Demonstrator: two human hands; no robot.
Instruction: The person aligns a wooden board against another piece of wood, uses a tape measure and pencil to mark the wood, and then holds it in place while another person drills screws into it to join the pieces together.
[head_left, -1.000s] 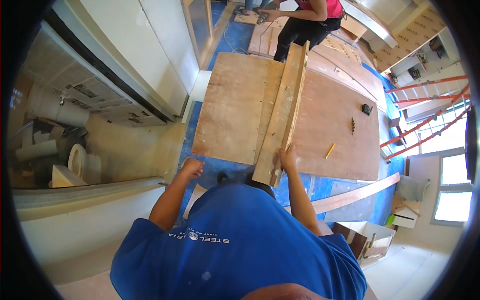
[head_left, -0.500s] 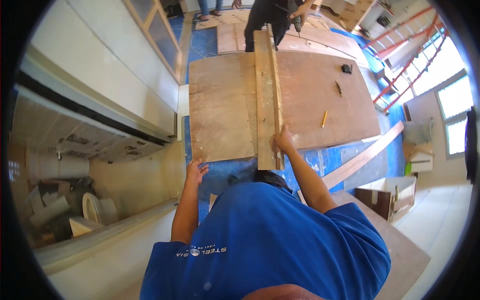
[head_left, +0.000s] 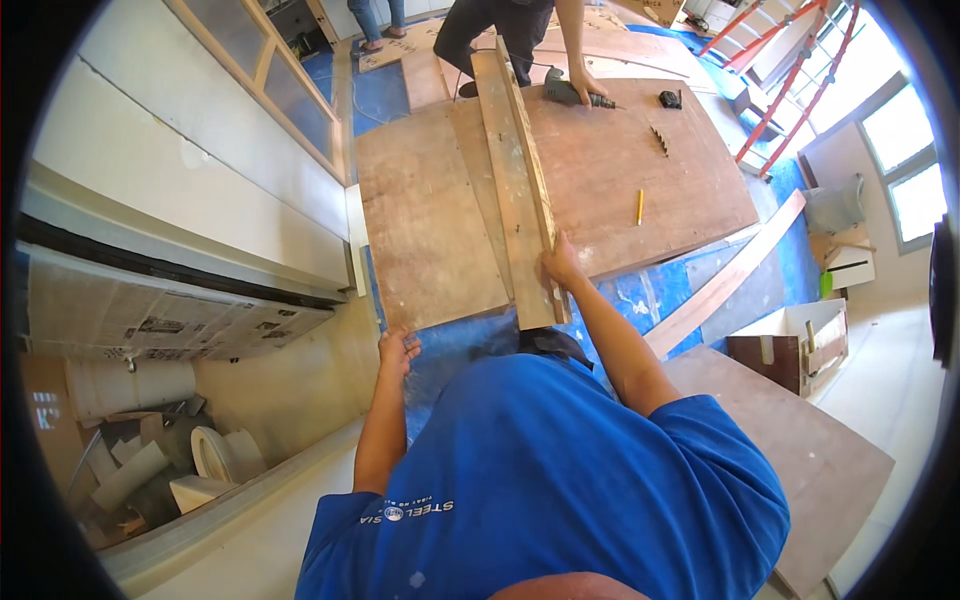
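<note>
Your right hand (head_left: 563,260) grips the plank (head_left: 510,180) near its close end, across the plywood (head_left: 420,220); your left hand (head_left: 399,347), half open and empty, is by the plywood's near corner

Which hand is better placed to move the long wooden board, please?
Probably the right hand: it grips the board near its closer end. The left hand is apart from it, by the plywood.

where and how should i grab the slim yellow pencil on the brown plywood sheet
Probably best pinched mid-length, coming from above with fingertips on its left and right sides: the slim yellow pencil lies flat on the brown plywood sheet, its length running away from you, bare wood around it. Your right hand is the nearer one.
</note>
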